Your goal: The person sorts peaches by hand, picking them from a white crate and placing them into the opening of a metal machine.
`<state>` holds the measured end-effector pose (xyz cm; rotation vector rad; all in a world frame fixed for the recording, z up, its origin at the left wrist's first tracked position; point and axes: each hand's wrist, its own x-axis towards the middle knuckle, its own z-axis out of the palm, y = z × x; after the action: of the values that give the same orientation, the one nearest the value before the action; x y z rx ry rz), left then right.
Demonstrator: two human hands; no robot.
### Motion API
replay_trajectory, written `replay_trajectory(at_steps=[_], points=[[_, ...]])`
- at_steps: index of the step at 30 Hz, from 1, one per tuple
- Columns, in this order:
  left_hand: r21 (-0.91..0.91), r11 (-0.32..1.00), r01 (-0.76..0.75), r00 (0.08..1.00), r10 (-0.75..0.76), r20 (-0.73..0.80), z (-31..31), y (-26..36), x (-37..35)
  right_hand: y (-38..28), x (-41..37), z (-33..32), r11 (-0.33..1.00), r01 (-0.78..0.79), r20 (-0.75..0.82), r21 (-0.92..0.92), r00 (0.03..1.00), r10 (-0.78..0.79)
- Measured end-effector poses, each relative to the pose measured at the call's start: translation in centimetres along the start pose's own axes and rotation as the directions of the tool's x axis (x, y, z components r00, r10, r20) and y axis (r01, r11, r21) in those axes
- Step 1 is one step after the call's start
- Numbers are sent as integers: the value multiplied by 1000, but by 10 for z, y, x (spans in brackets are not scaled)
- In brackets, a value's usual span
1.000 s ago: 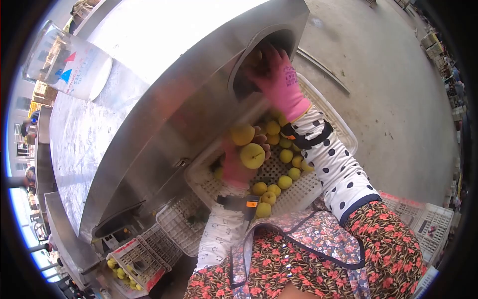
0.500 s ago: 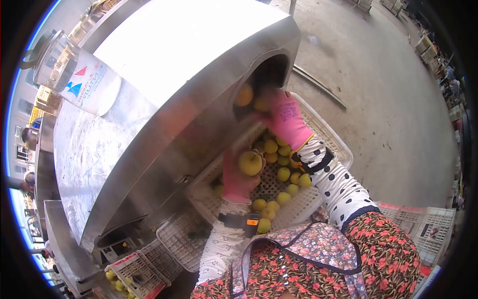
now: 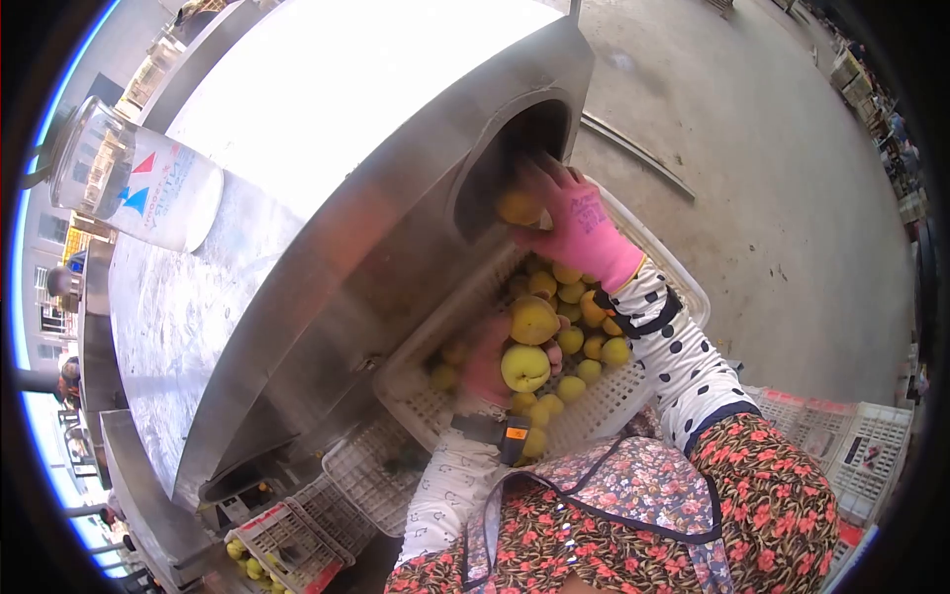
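Note:
My left hand, in a pink glove, is closed around two round fruits above a white crate. One is a yellow-orange fruit; below it sits a yellow-green fruit with a dimple facing up. My right hand, also pink-gloved, reaches to the round opening in a metal machine. Its fingers curl over another yellow-orange fruit at the lip. Several loose yellow fruits lie in the crate under both hands.
The metal machine's bright top fills the left, with a clear plastic jar standing on it. More crates are at lower left, one with fruit beside it, and a stack stands at right. A metal strip lies on the floor.
My left hand now has two fruits where one showed before. The right hand has shifted slightly, and a fruit formerly visible at the opening's left side no longer shows there.

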<state>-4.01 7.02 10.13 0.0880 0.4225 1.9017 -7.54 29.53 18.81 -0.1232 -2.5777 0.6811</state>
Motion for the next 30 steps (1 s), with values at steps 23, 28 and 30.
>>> replay_trajectory(at_steps=[23, 28, 30], points=[[-29, 991, -127, 980, 121, -158, -4, -4, -34, 3, -14, 6, 963, -256, 3, 82, 966, 257], [90, 977, -192, 962, 205, -181, -2, -3, -33, -12, 15, 24, 947, -287, 29, -146, 955, 294], [418, 893, -165, 923, 290, -254, 4, 0, -32, -14, 40, 39, 942, -296, -14, -159, 955, 297]])
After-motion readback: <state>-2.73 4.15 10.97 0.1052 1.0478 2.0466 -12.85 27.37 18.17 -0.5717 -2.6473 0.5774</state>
